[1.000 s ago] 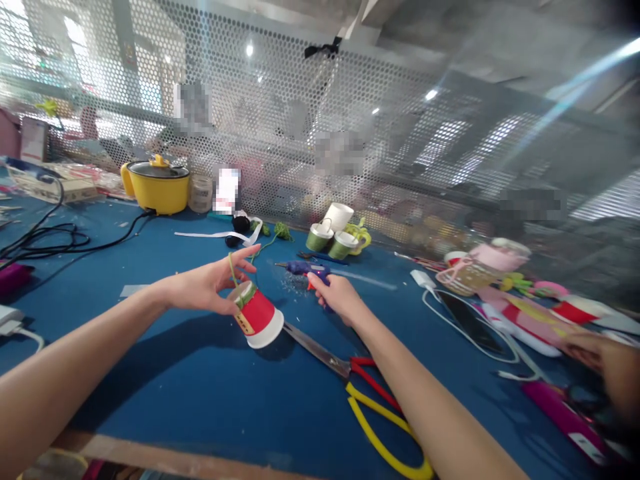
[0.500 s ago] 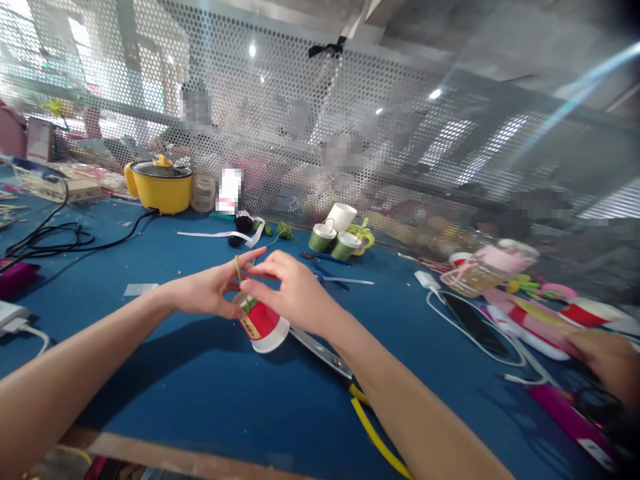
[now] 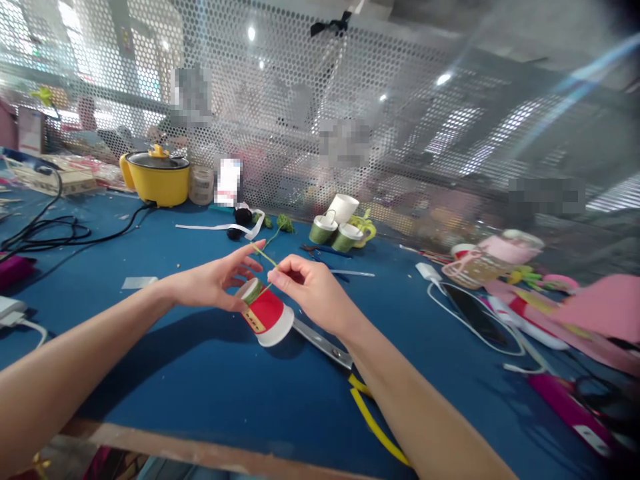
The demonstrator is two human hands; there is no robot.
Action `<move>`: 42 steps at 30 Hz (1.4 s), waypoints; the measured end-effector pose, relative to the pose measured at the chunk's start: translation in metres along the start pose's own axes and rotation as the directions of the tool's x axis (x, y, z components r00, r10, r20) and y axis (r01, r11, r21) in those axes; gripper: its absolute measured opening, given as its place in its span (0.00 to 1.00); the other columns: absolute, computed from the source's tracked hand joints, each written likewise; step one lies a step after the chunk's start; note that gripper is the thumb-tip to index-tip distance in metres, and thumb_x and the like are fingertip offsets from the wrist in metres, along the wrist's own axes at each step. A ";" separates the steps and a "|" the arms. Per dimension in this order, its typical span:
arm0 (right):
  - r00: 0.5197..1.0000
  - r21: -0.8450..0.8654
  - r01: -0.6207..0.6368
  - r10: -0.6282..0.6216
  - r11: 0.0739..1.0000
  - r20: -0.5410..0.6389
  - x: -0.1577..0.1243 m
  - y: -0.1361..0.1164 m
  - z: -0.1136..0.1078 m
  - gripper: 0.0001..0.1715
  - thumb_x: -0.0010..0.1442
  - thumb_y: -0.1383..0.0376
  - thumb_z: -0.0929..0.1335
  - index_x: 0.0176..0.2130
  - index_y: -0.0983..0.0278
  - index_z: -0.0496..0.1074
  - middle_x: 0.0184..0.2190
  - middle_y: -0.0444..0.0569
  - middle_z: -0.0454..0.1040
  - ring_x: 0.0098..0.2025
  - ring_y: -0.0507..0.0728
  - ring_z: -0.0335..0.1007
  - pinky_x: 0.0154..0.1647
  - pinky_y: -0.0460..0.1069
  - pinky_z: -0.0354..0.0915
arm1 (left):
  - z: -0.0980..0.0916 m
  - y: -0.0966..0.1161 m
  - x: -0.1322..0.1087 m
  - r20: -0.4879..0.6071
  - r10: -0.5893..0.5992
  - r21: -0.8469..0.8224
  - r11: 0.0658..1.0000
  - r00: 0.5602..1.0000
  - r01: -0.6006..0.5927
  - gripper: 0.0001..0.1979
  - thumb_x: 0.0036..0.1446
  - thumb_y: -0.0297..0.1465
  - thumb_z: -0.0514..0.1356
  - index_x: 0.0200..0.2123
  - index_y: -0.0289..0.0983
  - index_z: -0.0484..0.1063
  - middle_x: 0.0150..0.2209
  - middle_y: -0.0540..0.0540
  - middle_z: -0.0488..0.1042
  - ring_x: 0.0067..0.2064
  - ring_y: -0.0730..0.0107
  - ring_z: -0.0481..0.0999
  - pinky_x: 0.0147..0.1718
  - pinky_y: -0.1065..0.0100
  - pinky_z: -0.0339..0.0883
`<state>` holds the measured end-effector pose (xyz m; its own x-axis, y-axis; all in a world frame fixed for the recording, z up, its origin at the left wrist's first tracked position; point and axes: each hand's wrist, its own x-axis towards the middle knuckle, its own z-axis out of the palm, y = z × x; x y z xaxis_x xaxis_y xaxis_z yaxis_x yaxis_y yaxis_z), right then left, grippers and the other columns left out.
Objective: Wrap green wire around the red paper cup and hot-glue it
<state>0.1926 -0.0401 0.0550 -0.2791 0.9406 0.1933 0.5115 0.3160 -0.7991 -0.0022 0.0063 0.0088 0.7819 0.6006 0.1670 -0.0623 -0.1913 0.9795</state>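
A red and white paper cup (image 3: 274,315) lies tilted in front of me, its narrow end wrapped with a band of green yarn (image 3: 254,293). My left hand (image 3: 207,283) grips that narrow end, thumb in front, other fingers curled behind and partly hidden. Over its index fingertip passes a green yarn strand (image 3: 265,257). Thumb and forefinger of my right hand (image 3: 313,287) pinch the strand just right of the cup. Farther back is a small green yarn ball (image 3: 285,223), with yarn running toward my hands. Large scissors (image 3: 325,348) with yellow handles lie beneath my right forearm.
Green-wrapped cups (image 3: 323,230) stand at the back beside a white cup (image 3: 344,209). A yellow pot (image 3: 157,180) and a jar (image 3: 201,185) are back left. On the right lie a phone (image 3: 473,313), cables and a pink bottle (image 3: 505,257). A perforated screen (image 3: 280,100) rises behind.
My right hand has drawn away from my left, pulling the yarn out to the right. The cup's wrapped end is more exposed. At far right, another person's hand has gone and a pink object shows.
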 end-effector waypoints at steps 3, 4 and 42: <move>0.999 0.016 -0.011 0.012 1.000 -0.044 -0.001 0.008 0.002 0.13 0.56 0.58 0.65 0.26 0.64 0.65 0.24 0.41 0.64 0.26 0.50 0.59 0.27 0.46 0.58 | 0.003 -0.001 0.001 0.019 0.024 -0.021 0.999 1.000 -0.023 0.50 0.44 0.22 0.64 0.64 0.50 0.40 0.52 0.42 0.61 0.55 0.57 0.63 0.55 0.48 0.56; 0.999 0.022 -0.017 0.018 1.000 -0.049 -0.001 0.010 0.003 0.13 0.56 0.58 0.65 0.26 0.64 0.65 0.24 0.41 0.65 0.27 0.50 0.59 0.27 0.46 0.58 | 0.004 -0.001 0.001 0.025 0.042 -0.027 0.999 0.999 -0.041 0.49 0.44 0.22 0.65 0.64 0.50 0.40 0.53 0.43 0.61 0.55 0.57 0.63 0.55 0.48 0.55; 0.998 -0.146 -0.056 0.055 0.988 -0.012 -0.004 0.020 0.013 0.12 0.64 0.59 0.57 0.29 0.60 0.55 0.24 0.41 0.62 0.27 0.52 0.61 0.28 0.47 0.56 | 0.005 0.011 -0.004 0.064 0.056 0.020 0.998 0.996 -0.058 0.51 0.44 0.23 0.67 0.64 0.52 0.40 0.59 0.42 0.58 0.61 0.56 0.58 0.59 0.49 0.52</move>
<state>0.1931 -0.0389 0.0311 -0.2409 0.9580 0.1559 0.6398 0.2775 -0.7167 -0.0028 -0.0021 0.0185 0.8150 0.5383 0.2144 -0.0951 -0.2408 0.9659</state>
